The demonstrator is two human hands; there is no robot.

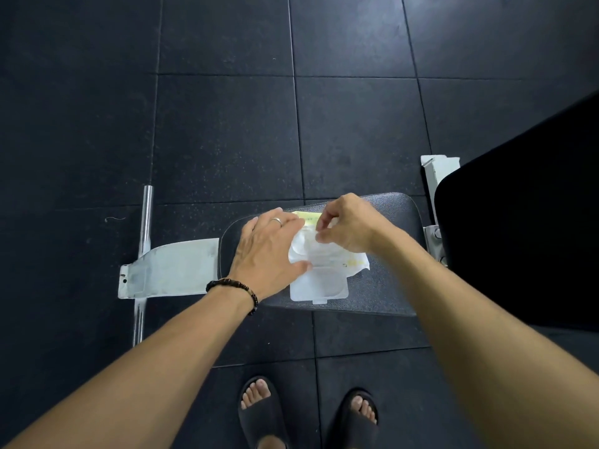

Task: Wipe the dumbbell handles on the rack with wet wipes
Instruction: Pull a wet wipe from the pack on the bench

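The wet wipes pack point(319, 264) lies flat on the black padded counter point(389, 277) — a gym bench seat with a pebbled vinyl skin. Its clear hinged lid point(319, 288) is flipped open toward the person. The left hand point(267, 254) rests on the pack's left side, fingers mostly straight, pinning it down. The right hand point(348, 226) pinches a white wipe point(303, 243) between thumb and fingertips just above the opening.

The pack looks like a soft, crinkly film pouch, light and likely to slide or lift when a wipe is drawn, so holding it down seems sensible. The wipe itself should be limp, damp and slightly clingy; best taken by a corner, since a second sheet may trail out with it. The lid is thin, stiff plastic.

No dumbbells or rack are in view. White-painted steel frame parts point(175, 264) and a chrome bar point(145, 222) sit on the speckled rubber floor tiles point(227, 124).
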